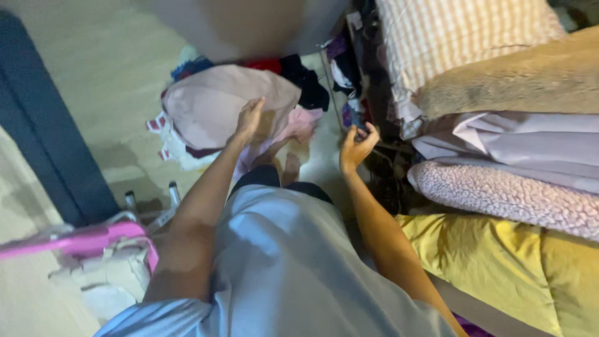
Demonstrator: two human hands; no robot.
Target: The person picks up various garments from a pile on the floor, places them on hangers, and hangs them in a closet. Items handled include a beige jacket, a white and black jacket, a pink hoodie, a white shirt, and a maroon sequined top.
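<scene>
Pink garment (218,103) under left hand (249,118), clothes heap (299,78) behind, folded blankets (511,150) right.

Setting: a home, most likely a bedroom or a laundry corner. Evidence: a heap of loose clothes (231,106) lies on a pale wooden floor (106,68), pink and dark garments mixed together. At the right edge, folded bedding is stacked: a checked pillow (449,37), a tan fleece blanket (518,81), a pale sheet (518,143), a pink fuzzy blanket (505,196), all resting on a yellow quilt (499,256). Dark furniture panel (43,143) at left.
</scene>
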